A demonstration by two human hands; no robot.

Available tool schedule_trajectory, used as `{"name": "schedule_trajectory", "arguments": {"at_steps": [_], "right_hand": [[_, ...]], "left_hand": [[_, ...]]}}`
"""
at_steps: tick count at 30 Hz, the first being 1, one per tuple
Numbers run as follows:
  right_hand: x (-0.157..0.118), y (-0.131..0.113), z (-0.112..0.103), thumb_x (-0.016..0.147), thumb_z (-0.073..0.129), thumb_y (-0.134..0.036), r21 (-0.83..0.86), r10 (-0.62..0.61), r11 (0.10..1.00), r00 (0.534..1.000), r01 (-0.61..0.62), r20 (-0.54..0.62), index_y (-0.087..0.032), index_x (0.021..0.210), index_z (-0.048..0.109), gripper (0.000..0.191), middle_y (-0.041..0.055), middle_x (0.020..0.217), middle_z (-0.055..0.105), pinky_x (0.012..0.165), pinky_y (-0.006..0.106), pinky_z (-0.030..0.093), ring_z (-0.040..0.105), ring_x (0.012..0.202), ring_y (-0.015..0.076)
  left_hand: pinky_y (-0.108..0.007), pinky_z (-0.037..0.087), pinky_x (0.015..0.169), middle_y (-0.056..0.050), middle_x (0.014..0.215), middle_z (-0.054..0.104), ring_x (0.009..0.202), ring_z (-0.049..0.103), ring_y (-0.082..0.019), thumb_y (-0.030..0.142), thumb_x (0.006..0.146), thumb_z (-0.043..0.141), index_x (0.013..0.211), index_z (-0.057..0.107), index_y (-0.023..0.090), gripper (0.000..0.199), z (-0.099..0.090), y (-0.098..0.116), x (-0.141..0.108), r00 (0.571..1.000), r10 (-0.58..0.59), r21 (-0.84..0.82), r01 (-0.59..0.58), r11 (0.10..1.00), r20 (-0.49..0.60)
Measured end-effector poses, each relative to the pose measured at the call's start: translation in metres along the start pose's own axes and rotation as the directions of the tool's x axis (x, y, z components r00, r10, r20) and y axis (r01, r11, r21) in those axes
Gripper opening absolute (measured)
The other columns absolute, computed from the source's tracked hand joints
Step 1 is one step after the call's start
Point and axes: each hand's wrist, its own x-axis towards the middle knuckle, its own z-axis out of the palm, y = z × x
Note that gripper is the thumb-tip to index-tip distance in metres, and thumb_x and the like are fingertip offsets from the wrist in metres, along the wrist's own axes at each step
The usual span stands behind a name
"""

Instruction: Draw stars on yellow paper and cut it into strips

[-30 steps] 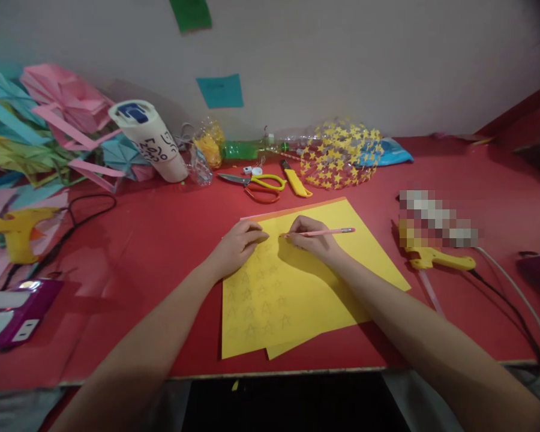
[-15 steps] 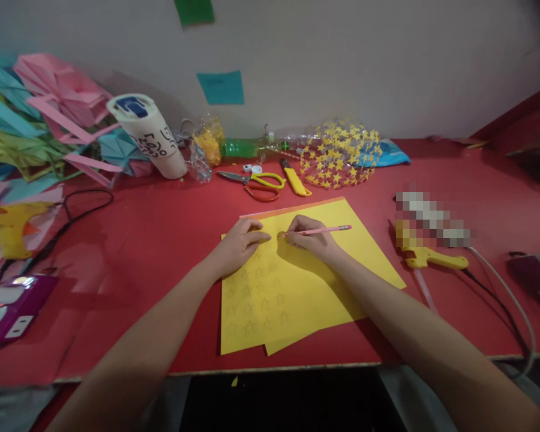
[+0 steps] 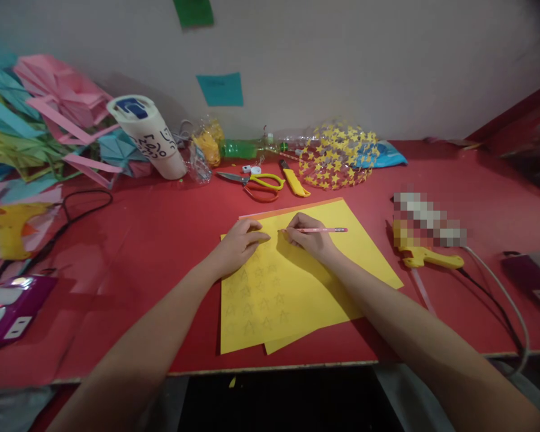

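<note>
Yellow paper sheets (image 3: 315, 294) lie on the red table, with several pencil-drawn stars on their lower left part. My right hand (image 3: 309, 235) is closed on a pink pencil (image 3: 321, 230), its tip at the paper near the upper middle and its eraser end to the right. Flat on the upper left edge of the paper rests my left hand (image 3: 242, 245), holding nothing, its thumb and fingers apart. An orange sheet edge (image 3: 292, 208) shows along the top of the yellow paper.
Behind the paper lie scissors (image 3: 265, 181), a yellow cutter (image 3: 296, 182) and a star-covered clear ball (image 3: 337, 156). A white tumbler (image 3: 155, 141) stands back left. Glue guns (image 3: 11, 228) (image 3: 432, 258) with cords lie at both sides.
The pencil in my right hand has tilted slightly, its eraser end a little lower and further left. My left hand has stayed in place.
</note>
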Motion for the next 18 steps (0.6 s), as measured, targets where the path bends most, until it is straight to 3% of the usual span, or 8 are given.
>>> {"name": "schedule_trajectory", "arguments": {"at_steps": [18], "right_hand": [[0.0028, 0.0048, -0.0012, 0.066, 0.056, -0.025, -0.017, 0.000, 1.000, 0.999, -0.001, -0.032, -0.022, 0.063, 0.049, 0.009, -0.0043, 0.051, 0.054, 0.044, 0.023, 0.032, 0.044, 0.045, 0.0096]], "left_hand": [[-0.044, 0.041, 0.105, -0.008, 0.122, 0.052, 0.119, 0.048, -0.024, 0.017, 0.094, 0.043, 0.112, 0.068, 0.023, 0.032, -0.0017, 0.0020, 0.0002, 1.000, -0.001, -0.005, 0.001, 1.000, 0.017]]}}
